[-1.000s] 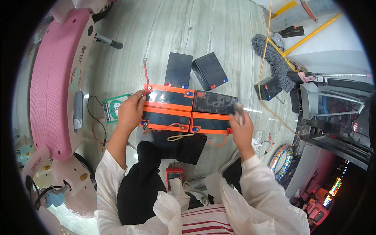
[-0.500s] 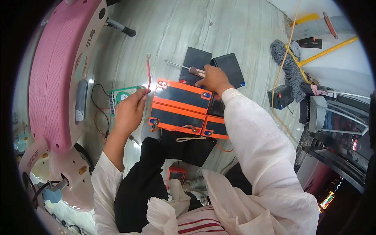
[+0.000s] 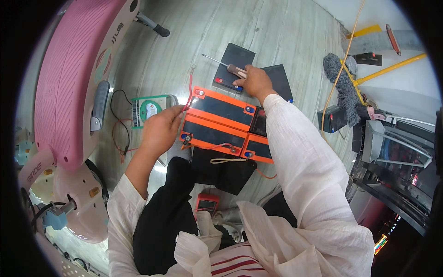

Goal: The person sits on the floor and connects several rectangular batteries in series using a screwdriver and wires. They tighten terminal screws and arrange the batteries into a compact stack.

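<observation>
My left hand [image 3: 159, 129] pinches a short red wire [image 3: 190, 87] at the left edge of the orange-and-black batteries [image 3: 219, 111]; the wire stands up and ends in a ring terminal. In my right hand [image 3: 256, 82] is a screwdriver [image 3: 236, 70], its handle in my fingers and its shaft pointing left. That hand hovers above a dark battery [image 3: 234, 57] on the floor, beyond the orange ones. Bolts sit on the orange batteries' terminals, and a thin red wire [image 3: 214, 147] runs along the nearer one. A second dark battery [image 3: 278, 81] lies right of my right hand.
A pink scooter [image 3: 74, 83] stands at the left. Near my left hand is a green-and-white box [image 3: 148, 110] with thin wires beside it. A red multimeter [image 3: 206, 203] lies between my legs. On the right are a grey mop [image 3: 340, 83] and another dark battery [image 3: 334, 118].
The view has shifted slightly, so the batteries appear a little further right. Both hands keep their holds, with the wire still upright and the screwdriver still pointing left.
</observation>
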`<control>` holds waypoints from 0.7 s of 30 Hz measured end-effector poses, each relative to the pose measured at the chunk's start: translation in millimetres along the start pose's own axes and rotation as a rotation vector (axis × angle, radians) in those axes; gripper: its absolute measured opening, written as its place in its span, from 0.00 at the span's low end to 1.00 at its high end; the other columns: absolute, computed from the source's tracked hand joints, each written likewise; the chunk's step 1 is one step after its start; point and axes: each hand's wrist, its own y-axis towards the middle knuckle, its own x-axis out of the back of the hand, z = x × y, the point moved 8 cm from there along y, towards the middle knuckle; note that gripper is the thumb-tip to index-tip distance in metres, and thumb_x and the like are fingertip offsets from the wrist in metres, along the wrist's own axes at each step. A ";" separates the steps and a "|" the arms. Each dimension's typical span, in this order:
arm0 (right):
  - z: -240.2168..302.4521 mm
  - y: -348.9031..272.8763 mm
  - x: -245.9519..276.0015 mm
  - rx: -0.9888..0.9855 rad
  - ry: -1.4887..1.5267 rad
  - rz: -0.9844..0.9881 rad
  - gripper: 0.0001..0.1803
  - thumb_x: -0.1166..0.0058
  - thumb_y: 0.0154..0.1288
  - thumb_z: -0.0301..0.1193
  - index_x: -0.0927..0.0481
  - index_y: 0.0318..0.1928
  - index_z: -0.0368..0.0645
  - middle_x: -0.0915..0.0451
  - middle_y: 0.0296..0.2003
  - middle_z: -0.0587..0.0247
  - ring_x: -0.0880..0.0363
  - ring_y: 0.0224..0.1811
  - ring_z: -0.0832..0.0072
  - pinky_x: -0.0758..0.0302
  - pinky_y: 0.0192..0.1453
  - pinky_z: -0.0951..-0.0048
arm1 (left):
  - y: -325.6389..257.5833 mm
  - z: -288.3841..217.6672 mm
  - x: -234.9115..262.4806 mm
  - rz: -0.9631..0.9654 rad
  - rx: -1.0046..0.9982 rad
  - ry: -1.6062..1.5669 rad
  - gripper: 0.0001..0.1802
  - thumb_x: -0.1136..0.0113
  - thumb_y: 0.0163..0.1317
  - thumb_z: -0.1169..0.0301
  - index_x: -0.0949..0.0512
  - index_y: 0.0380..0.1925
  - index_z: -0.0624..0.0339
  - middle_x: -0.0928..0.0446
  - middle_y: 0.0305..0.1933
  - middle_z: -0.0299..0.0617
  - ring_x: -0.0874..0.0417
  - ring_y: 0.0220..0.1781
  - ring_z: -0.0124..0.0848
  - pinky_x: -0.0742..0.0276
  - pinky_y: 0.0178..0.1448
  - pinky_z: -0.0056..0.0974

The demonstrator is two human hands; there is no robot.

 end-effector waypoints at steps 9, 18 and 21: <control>-2.2 -66.5 91.8 0.093 0.271 -0.093 0.25 0.42 0.65 0.49 0.19 0.44 0.36 0.16 0.35 0.49 0.17 0.38 0.60 0.24 0.44 0.65 | 0.5 -1.0 2.2 -0.081 -0.190 0.119 0.13 0.47 0.66 0.69 0.16 0.46 0.56 0.17 0.35 0.47 0.17 0.36 0.47 0.24 0.43 0.48; 32.9 -131.8 122.8 0.223 0.336 -0.093 0.17 0.37 0.65 0.37 0.21 0.44 0.35 0.17 0.32 0.57 0.22 0.32 0.79 0.26 0.37 0.74 | -2.4 5.2 11.7 -0.103 -0.216 0.215 0.14 0.46 0.64 0.71 0.17 0.47 0.54 0.18 0.31 0.46 0.17 0.34 0.46 0.25 0.41 0.48; 28.4 -150.1 133.6 0.189 0.396 -0.144 0.17 0.37 0.65 0.38 0.21 0.45 0.36 0.18 0.31 0.59 0.24 0.32 0.81 0.26 0.37 0.75 | 0.9 0.1 10.2 -0.106 -0.232 0.211 0.14 0.46 0.64 0.72 0.17 0.47 0.54 0.18 0.31 0.47 0.18 0.34 0.47 0.25 0.39 0.47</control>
